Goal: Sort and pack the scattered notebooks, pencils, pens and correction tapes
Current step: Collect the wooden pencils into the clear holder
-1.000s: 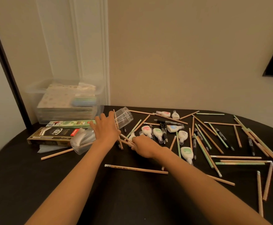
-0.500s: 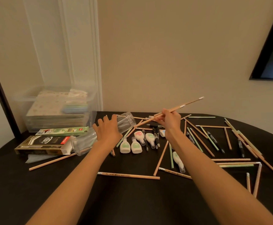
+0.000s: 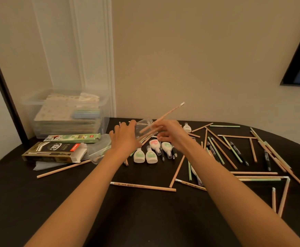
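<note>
Currently held: we pinch a few pencils [image 3: 165, 115] in the right hand [image 3: 171, 135], fingers curled round the lower shafts, and the eraser ends rise up and away past the fingertips.
Left hand [image 3: 125, 139]: our fingers wrap the clear tube [image 3: 144, 126], its mouth just beyond the fingertips.
Pencil handling: light, stiff and smooth, we judge. They may slide apart, so we should pinch them together near the middle.
Tube handling: probably light, thin and slippery, and best gripped round the body.
Changed: 0.5 s ago the pencils were well clear of our left fingers. Now their lower ends seem to enter the tube's mouth.
Nearby: correction tapes [image 3: 152, 154] lie just under our right fingers.
</note>
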The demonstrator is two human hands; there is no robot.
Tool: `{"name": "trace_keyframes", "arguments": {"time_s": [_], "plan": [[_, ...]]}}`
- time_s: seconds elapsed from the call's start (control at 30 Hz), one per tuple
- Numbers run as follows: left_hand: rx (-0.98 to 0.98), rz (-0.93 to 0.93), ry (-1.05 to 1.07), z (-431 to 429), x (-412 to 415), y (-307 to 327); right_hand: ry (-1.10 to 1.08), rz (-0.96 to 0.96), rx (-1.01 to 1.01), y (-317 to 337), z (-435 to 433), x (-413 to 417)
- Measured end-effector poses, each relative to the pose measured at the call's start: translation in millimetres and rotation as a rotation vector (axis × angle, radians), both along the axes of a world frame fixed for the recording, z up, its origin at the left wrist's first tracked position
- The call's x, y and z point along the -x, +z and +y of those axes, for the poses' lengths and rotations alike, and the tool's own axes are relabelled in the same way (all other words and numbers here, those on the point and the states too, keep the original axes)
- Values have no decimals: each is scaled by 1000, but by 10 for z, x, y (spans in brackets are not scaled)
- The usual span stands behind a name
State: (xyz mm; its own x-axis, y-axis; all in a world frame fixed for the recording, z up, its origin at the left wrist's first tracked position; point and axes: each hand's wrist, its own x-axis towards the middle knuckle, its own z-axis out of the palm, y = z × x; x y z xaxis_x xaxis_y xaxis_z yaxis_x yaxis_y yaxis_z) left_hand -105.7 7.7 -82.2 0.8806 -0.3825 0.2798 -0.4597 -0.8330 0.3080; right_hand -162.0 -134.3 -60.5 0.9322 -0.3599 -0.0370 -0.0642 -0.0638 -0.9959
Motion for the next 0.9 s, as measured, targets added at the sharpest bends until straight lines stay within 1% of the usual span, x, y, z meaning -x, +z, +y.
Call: {"name": "trace_keyframes", "arguments": {"time_s": [0.03,0.13,0.23,0.27,0.3,0.33,0.37,0.4,0.43,0.47,0.5,0.53,0.57,0.7,0.8,0.9], "plan": [[6,3,2,16,2,-8,6,-20,17,4,16,-3],[-2,13,10,57,3,-42,4,-89,-54,14,28,-6],[-30,10,10,64,3,-92,29,-23,-27,-38,51,2],[-31,16,15,63,-3,-111,20,-27,-64,-79,53,3],[-33,23,21,64,-13,-123,-16,-56,-133,-111,42,-8],[-40,28,27,63,-25,-143,-92,-95,-206,-159,16,-16],[-54,30,34,67,-39,-156,-200,-120,-232,-209,-29,-30],[-74,32,42,62,-51,-180,-310,-116,-160,-273,-103,-41],[-100,35,49,55,-61,-198,-381,-73,26,-343,-188,-49],[-128,42,53,41,-67,-222,-395,-26,241,-443,-269,-43],[-147,51,55,26,-70,-250,-355,11,412,-550,-321,-24],[-161,61,58,15,-75,-265,-300,51,524,-645,-347,1],[-178,76,56,-35,-72,-308,-254,82,596,-765,-382,51],[-224,63,53,-143,-71,-391,-52,20,893,-1047,-411,158],[-220,57,59,-206,-96,-406,-24,10,1094,-1074,-470,153],[-238,32,57,-237,-110,-414,-31,-28,1209,-1057,-474,131]]}}
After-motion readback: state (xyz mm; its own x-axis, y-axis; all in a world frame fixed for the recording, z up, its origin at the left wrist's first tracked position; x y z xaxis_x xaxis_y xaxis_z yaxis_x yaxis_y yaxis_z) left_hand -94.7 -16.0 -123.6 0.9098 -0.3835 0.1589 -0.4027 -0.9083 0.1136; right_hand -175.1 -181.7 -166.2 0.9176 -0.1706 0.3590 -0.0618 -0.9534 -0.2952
